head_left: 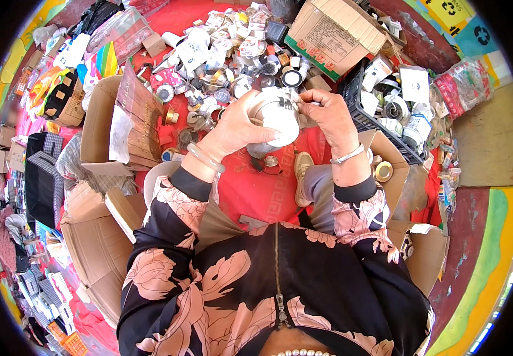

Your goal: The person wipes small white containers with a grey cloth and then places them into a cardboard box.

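Note:
In front of my chest I hold up a round white downlight (282, 127) with a metal spring clip on its upper edge. My left hand (237, 126) grips it from the left, thumb across the white face and fingers behind the rim. The fingers of my right hand (330, 114) are pinched together at the spring clip on the right side; what lies between the fingertips is too small to make out. Beyond my hands spreads a heap of loose lamps and small boxes (232, 52).
A black plastic crate (381, 132) full of lamp parts stands at the right, with a cardboard box (334, 37) behind it. Open cartons flank my legs, at left (97, 121), lower left (93, 243) and right (394, 184). Red cloth (226, 188) covers the ground.

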Demonstrator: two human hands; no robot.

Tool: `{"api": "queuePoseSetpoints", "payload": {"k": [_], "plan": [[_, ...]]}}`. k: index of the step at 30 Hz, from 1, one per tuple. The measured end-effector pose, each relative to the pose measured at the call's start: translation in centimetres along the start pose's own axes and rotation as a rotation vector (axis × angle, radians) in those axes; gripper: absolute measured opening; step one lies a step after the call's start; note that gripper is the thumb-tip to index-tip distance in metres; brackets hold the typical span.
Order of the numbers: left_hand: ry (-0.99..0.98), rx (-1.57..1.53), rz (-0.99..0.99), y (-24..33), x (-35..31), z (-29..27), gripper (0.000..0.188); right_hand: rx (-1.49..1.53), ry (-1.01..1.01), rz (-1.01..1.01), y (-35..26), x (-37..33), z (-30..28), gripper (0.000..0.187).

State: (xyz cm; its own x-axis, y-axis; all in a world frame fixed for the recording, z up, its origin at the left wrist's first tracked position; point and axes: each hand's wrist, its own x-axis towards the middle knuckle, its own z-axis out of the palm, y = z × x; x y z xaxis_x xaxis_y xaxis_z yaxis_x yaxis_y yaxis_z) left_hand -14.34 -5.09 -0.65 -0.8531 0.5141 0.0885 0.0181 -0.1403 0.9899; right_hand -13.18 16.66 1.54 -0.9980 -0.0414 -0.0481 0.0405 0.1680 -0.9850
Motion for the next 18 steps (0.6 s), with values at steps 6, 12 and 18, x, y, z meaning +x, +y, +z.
{"api": "queuePoseSetpoints", "payload": {"k": [6, 12, 18], "plan": [[-0.059, -0.196, -0.073, 1.5, -0.3, 0.2, 0.063, -0.058, -0.014, -0.072, -0.6, -0.2, 0.6, 0.011], [-0.099, -0.162, -0.072, 0.4, -0.3, 0.4, 0.061, -0.132, 0.065, -0.111, -1.0, -0.5, 1.4, 0.012], [0.007, -0.315, -0.045, 0.5, 0.3, 0.2, 0.062, -0.129, 0.227, -0.409, 0.0, 0.0, 1.9, 0.015]]}}
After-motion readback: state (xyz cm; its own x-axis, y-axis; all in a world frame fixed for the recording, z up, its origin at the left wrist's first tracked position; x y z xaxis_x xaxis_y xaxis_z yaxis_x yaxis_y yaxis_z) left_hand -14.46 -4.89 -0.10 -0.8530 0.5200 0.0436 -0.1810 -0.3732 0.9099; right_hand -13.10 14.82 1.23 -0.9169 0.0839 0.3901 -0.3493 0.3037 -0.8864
